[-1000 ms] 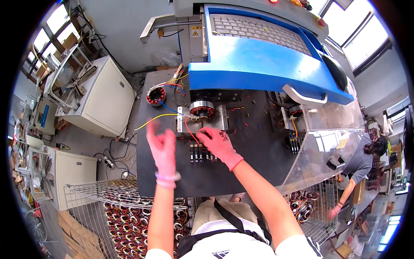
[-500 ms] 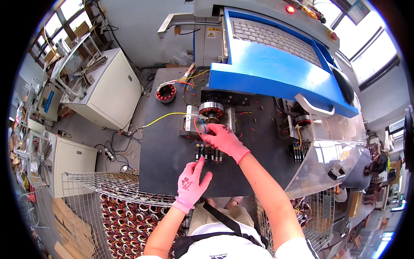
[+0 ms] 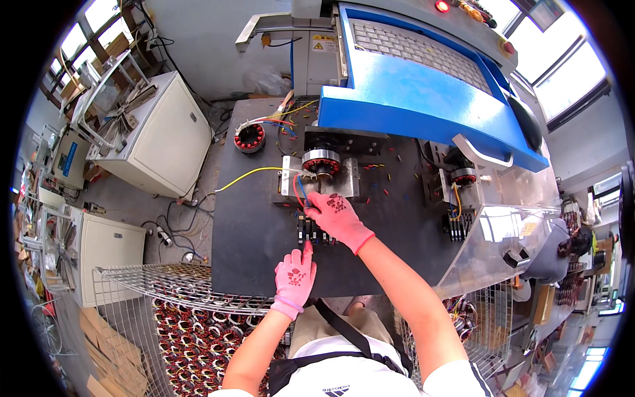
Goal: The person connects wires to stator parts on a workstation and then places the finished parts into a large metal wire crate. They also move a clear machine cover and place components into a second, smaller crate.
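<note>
Landmark: the motor stator (image 3: 321, 161) clamped in the metal fixture (image 3: 322, 180) at mid-bench, just in front of the blue machine hood (image 3: 423, 99).

Right hand (image 3: 336, 217), pink glove, sits just on the near side of the stator, at the front edge of the fixture. Its fingers look pinched together on the stator's red and blue lead wires (image 3: 297, 188), though the pinch itself is small at this range, so I can't tell how firm the hold is.

Left hand (image 3: 296, 274), pink glove, is further toward the person from the stator, flat over the dark bench (image 3: 248, 231). Index finger out straight, tip touching the row of black terminal clips (image 3: 312, 231) that sits between the two hands; the other fingers are loosely curled, holding nothing.

A yellow wire (image 3: 245, 176) runs from the fixture out to the left of the stator across the bench. A second stator (image 3: 250, 137) with a red core lies left of and behind the landmark, near the bench's far edge, with loose coloured wires beside it. A third stator (image 3: 463, 177) sits in another fixture well to the right, under the clear guard (image 3: 503, 231).

Wire basket (image 3: 178, 317) of more stators stands below the bench's near-left corner. White cabinet (image 3: 159, 132) far left.
</note>
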Demonstrator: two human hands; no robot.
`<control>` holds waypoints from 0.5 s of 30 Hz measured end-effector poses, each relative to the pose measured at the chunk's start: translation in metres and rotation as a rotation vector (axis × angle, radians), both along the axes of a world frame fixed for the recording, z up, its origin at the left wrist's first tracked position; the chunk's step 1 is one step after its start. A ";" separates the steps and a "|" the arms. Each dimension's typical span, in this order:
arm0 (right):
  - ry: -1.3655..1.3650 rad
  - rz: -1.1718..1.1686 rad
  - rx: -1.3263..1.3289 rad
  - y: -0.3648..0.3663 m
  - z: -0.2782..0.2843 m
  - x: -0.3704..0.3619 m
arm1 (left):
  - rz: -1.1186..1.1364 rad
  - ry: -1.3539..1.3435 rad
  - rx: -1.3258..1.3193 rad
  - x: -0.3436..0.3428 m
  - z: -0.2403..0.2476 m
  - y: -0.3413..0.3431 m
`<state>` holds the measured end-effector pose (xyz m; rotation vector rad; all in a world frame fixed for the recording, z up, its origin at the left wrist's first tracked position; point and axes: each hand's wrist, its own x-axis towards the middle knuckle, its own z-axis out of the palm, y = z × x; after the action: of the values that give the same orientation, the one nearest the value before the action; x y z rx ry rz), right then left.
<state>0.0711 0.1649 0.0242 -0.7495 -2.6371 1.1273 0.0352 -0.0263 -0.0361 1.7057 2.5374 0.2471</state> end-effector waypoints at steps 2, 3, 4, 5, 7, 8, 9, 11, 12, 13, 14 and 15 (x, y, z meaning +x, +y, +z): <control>0.003 0.003 0.029 -0.001 -0.004 -0.002 | 0.022 -0.191 0.058 -0.004 0.005 0.001; 0.007 0.006 0.045 -0.002 -0.005 -0.002 | 0.035 -0.285 0.087 -0.007 0.008 0.002; 0.018 -0.009 0.052 -0.003 -0.005 -0.001 | 0.095 -0.355 0.377 -0.015 0.002 0.006; 0.029 -0.017 0.060 -0.005 -0.004 -0.002 | 0.160 -0.419 0.671 -0.028 -0.003 0.012; 0.046 -0.097 -0.051 -0.008 -0.002 0.003 | 0.668 -1.355 0.858 -0.067 0.029 0.035; 0.064 -0.146 -0.169 -0.016 0.014 0.002 | 0.584 -1.425 1.085 -0.100 0.038 0.041; 0.079 -0.200 -0.286 -0.021 0.022 0.002 | 0.747 -1.461 1.335 -0.114 0.066 0.056; 0.171 -0.205 -0.532 -0.022 0.012 -0.001 | 0.616 -1.612 1.305 -0.127 0.094 0.062; 0.187 -0.207 -0.775 -0.021 0.007 -0.004 | 0.510 -1.586 1.273 -0.122 0.099 0.064; 0.203 -0.206 -1.019 -0.018 0.004 -0.005 | 0.405 -1.558 1.241 -0.115 0.104 0.064; 0.170 -0.148 -1.164 -0.026 0.033 -0.013 | 0.414 -1.394 1.135 -0.098 0.108 0.051; 0.183 -0.111 -1.226 -0.025 0.033 -0.018 | 0.267 -1.386 1.017 -0.083 0.104 0.038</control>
<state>0.0534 0.1400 0.0573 -0.8332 -1.4918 2.5815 -0.0478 0.0115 0.0676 0.6179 1.4552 2.0588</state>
